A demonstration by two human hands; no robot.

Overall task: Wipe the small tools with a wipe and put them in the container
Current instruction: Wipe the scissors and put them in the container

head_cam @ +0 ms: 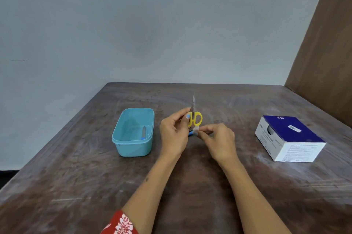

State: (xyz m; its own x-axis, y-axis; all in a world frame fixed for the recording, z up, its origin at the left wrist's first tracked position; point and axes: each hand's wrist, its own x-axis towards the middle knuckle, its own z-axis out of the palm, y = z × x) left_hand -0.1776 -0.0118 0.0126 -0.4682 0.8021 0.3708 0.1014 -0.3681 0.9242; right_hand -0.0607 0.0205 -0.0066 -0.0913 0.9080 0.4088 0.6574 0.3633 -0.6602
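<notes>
Small scissors (196, 117) with yellow handles lie on the table just beyond my hands, blades pointing away from me. My left hand (174, 131) pinches a small tool whose blue end (191, 134) shows below the fingers. My right hand (219, 138) pinches a white wipe (196, 129) against that tool. To the left stands the turquoise container (122, 148); a slim metal tool with a blue tip (143, 132) lies inside it.
A blue-and-white box of alcohol swabs (289, 138) sits at the right of the worn brown table (76, 186). A wooden panel (323, 52) rises at the far right. A grey wall backs the table.
</notes>
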